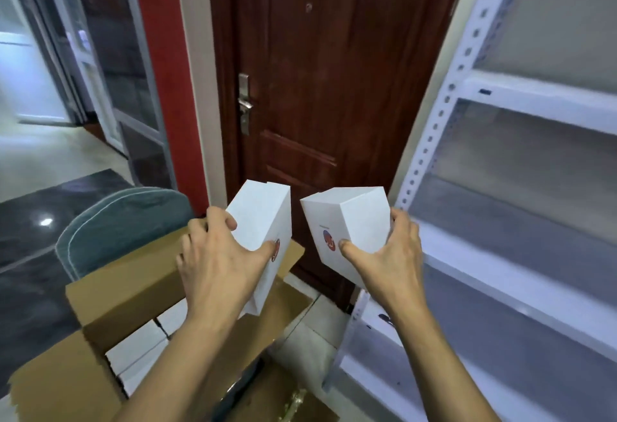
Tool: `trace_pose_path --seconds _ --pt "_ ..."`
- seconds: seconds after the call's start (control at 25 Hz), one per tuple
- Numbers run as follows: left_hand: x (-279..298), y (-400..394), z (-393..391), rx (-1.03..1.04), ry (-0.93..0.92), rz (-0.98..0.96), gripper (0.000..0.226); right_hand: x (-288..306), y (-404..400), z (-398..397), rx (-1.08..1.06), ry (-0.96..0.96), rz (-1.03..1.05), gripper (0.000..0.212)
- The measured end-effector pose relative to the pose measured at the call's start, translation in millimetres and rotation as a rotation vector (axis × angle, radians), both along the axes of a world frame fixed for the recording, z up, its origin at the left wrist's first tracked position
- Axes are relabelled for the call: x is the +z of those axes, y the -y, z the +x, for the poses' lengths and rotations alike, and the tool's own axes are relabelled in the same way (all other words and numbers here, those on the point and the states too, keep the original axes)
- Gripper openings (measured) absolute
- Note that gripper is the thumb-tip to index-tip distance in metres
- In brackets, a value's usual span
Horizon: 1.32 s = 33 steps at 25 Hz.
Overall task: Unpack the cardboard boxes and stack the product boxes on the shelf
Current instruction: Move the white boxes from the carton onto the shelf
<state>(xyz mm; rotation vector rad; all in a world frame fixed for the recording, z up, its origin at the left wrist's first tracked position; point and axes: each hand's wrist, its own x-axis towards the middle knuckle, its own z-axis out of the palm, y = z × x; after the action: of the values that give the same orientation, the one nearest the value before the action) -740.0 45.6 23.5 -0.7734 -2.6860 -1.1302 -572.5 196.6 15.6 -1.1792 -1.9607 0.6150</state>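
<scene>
The left hand held a white box above the open cardboard box, its fingers curled over the box's left side and the thumb pressed on the front face beside a small round red and blue mark. The right hand held a second white box at about the same height, fingers wrapped round its right side and the thumb set on the face next to a like mark. Both boxes were tilted, tops leaning away from the person, and stood just apart from each other in front of a dark red-brown door.

Inside the cardboard box, below the left forearm, more white boxes lay packed side by side, flaps folded outward. A grey-green cushioned chair back stood behind the cardboard box.

To the right stood a white metal shelf with perforated uprights; the boards seen carried no white boxes. The right-hand box was near its front upright, not touching it.
</scene>
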Motion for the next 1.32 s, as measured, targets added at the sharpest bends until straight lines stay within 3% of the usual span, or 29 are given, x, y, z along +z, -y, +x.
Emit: trace_pose_path --seconds 0.68,1.04,1.32 --pt "133.6 -31.4 124.5 -0.382 -0.132 0.254 0.062 129.7 36.2 177.2 -0.363 -0.228 0.246 0.094" --pt "231.5 -88.8 191.6 -0.461 -0.241 0.409 0.060 222.4 -0.3 241.0 -0.442 -0.356 0.438 0.091" --pt "265.8 -158.6 232.4 -0.429 -0.352 0.381 0.058 245.9 -62.3 268.0 -0.484 -0.356 0.461 0.090"
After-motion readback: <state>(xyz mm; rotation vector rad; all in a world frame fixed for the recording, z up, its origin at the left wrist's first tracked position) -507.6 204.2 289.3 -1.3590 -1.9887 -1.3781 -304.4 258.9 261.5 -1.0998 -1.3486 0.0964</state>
